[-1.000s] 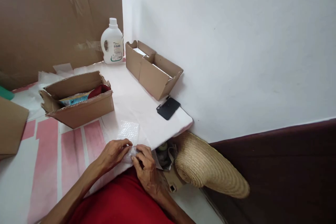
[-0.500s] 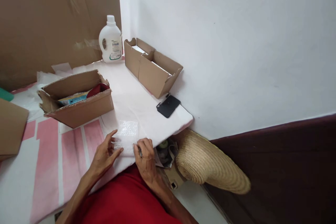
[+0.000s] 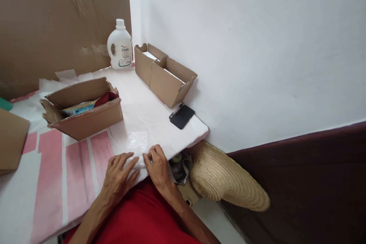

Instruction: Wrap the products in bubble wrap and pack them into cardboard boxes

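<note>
A small piece of clear bubble wrap (image 3: pixel 137 140) lies on the cloth-covered table near its front edge. My left hand (image 3: pixel 118 171) rests at its left side, palm down, with fingers stretched out and apart over the lower left part. On the other side, my right hand (image 3: pixel 156 166) has its thumb and fingers closed together at the right edge of the bubble wrap. The lower part of the wrap is partly hidden by both hands. Whether anything lies inside the wrap I cannot tell.
An open cardboard box (image 3: pixel 85 120) with packets stands behind my left hand. Farther back are a white jug (image 3: pixel 120 47) and a two-part cardboard box (image 3: pixel 162 80). A black phone-like flat object (image 3: pixel 183 116) lies near the right corner. A straw hat (image 3: pixel 225 175) hangs beside the table.
My left hand has turned palm down and moved to the lower left of the bubble wrap, fingers reaching over it. My right hand stays at its right edge, slightly shifted.
</note>
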Motion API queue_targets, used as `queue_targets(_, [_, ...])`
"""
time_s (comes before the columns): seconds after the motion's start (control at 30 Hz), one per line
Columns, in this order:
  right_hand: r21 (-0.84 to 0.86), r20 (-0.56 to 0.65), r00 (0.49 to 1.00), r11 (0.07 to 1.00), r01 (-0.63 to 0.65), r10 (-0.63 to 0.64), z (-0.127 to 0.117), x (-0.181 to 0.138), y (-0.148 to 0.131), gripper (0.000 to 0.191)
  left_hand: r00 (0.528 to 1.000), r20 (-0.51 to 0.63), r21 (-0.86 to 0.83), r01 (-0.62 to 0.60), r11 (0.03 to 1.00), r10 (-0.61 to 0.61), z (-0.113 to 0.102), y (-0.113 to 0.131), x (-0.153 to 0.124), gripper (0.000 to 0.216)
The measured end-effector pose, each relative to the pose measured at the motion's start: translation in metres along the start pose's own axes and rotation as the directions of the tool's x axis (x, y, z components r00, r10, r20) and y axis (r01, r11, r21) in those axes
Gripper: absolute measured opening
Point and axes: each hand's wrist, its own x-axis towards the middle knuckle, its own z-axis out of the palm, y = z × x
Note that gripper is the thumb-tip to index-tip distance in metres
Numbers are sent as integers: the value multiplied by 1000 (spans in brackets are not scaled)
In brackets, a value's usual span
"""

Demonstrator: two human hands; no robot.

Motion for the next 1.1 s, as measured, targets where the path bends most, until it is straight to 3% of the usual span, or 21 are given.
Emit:
queue_targets(0.1, [61, 3, 1000, 998, -24, 24, -4, 3, 1, 18, 986, 95, 24, -137, 990, 134, 1, -6, 1, 31])
queue_targets(0.17, [163, -3, 998, 985, -54, 55, -9, 3, 2, 5, 978, 116, 2, -174, 985, 172, 1, -11, 4, 36])
queue_targets(0.23, [261, 32, 999, 965, -22, 14, -16, 1, 5, 33, 972, 126, -27, -197, 980, 199, -1, -15, 9, 37])
queue_targets(0.3, [292, 94, 990, 953, 77, -109, -23, -1, 7, 65, 969, 131, -59, -201, 978, 208, -8, -15, 14, 32])
queue_targets(0.33, [288, 120, 978, 948, 133, -173, -27, -3, 8, 70, 970, 133, -71, -197, 978, 205, -12, -13, 16, 29])
queue_targets(0.37, [285, 133, 966, 942, 179, -224, -29, -4, 8, 68, 971, 135, -88, -186, 979, 197, -17, -11, 18, 27])
queue_targets(0.43, [312, 131, 954, 925, 219, -271, -32, -5, 7, 43, 977, 142, -155, -133, 979, 156, -28, -8, 19, 25])
queue_targets(0.53, [355, 142, 958, 916, 185, -248, -30, -6, 4, 7, 989, 143, -295, 0, 955, 44, -35, -6, 19, 23])
queue_targets(0.63, [264, 122, 982, 959, 106, -143, -23, -8, 4, 3, 992, 104, -328, 95, 940, -64, -29, -12, 22, 22])
queue_targets(0.77, [157, 24, 1000, 988, -6, 3, -9, -10, 8, 23, 982, -18, -261, 179, 948, -191, -16, -16, 26, 35])
queue_targets(0.87, [137, -20, 999, 990, -41, 44, -2, -8, 8, 35, 986, -116, -143, 106, 984, -123, -12, -9, 20, 43])
queue_targets(0.97, [116, -51, 999, 993, -1, 7, -6, -5, 4, 42, 999, -8, -18, -51, 999, 51, -4, 0, 7, 48])
queue_targets(1.03, [76, -64, 996, 995, 60, -55, -13, -3, 1, 47, 993, 77, 56, -96, 994, 92, 4, 3, -1, 52])
queue_targets(1.1, [15, 8, 987, 987, 159, -159, -20, -2, 0, 49, 989, 122, 102, -102, 990, 89, 11, 1, -5, 56])
